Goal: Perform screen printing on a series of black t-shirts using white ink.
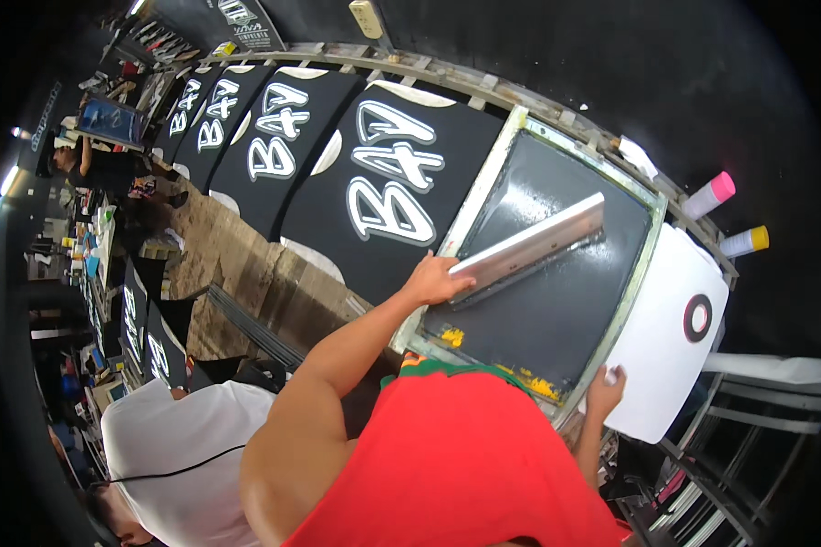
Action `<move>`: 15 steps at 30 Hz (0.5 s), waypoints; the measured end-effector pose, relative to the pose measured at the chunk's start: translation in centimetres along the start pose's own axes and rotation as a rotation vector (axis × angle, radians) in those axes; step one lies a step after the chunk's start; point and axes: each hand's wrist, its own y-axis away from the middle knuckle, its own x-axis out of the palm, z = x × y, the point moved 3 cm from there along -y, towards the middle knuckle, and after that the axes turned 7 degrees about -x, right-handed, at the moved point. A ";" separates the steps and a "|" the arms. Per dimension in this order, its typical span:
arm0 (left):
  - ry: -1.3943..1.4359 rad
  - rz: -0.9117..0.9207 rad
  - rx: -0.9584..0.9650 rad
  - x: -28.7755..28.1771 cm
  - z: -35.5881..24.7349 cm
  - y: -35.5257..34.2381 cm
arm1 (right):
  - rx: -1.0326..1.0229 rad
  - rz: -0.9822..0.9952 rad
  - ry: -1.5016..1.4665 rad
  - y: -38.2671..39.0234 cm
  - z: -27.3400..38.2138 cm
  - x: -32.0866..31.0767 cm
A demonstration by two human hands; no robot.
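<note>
A screen printing frame (483,187) with pale, ink-stained rails lies in front of me, its dark mesh wet and shiny, with yellow patches at the near end. My left hand (438,278) is closed on the near left end of a long metal-backed squeegee (534,246), which lies slantwise over the mesh. My right hand (605,390) is beside the frame's near right corner, over the edge of a white sheet (648,365). Its thumb and fingers are bent but apart, with nothing seen between them. A roll of tape (698,317) rests on the sheet.
Black shirts (470,137) with white lettering line the long bench to the left. Two spray cans, pink-capped (710,194) and yellow-capped (744,242), stand by the wall. A person in white (187,447) is close at my left; another person (100,169) stands farther off, carrying a frame.
</note>
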 end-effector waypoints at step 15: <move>-0.639 -0.157 0.599 -3.7 -12.4 -25.5 | -0.789 0.369 0.412 -29.3 21.5 6.3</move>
